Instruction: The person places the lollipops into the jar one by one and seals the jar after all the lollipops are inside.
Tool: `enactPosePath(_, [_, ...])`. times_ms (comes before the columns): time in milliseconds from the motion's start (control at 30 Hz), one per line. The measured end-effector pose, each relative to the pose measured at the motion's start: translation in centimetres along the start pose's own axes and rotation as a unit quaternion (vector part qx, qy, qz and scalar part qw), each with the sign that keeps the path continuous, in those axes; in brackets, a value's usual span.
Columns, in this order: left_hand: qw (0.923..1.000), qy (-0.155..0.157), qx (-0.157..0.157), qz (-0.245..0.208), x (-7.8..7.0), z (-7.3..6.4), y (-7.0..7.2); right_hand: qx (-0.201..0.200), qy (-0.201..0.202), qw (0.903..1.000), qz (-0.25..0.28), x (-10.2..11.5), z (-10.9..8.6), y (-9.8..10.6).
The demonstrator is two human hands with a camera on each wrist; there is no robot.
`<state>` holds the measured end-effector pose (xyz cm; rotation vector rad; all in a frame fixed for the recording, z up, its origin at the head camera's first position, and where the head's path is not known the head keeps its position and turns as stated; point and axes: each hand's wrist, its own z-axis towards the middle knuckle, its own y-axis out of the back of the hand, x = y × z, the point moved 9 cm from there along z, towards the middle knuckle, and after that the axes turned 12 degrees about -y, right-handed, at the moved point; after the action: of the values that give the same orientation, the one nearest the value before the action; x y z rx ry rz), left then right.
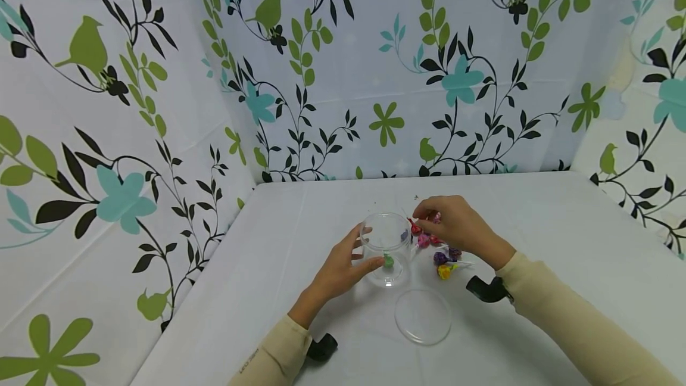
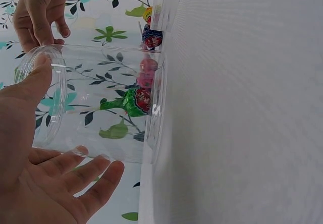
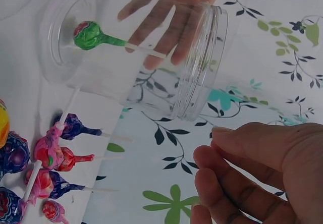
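Note:
A clear plastic jar (image 1: 387,237) stands upright on the white table with its mouth uncovered. My left hand (image 1: 339,270) grips it from the left, thumb on the near side and fingers round the far side. Inside, a green lollipop (image 3: 89,36) stands head down at the bottom, its white stick leaning upward. My right hand (image 1: 455,225) hovers just right of the jar mouth, above several wrapped lollipops (image 1: 424,240). Its fingers (image 3: 209,158) are loosely bent, the thumb close to them, and nothing shows between them. A yellow lollipop (image 1: 444,271) lies at the near end of the pile.
A clear round lid (image 1: 429,344) lies flat in front of the jar. Dark wrist devices (image 1: 322,348) stick out from both sleeves. Patterned cloth (image 1: 332,76) with leaves and birds hangs at the back and both sides of the white table (image 1: 536,225).

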<state>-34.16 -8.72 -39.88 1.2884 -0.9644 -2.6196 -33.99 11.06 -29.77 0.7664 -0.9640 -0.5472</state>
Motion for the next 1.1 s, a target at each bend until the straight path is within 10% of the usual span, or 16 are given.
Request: enactPosePath(1100, [0.9998, 0.012, -0.012, 0.012, 0.3, -0.2, 0.0, 0.007, -0.077, 0.9968, -0.021, -5.7, -0.8, 0.2])
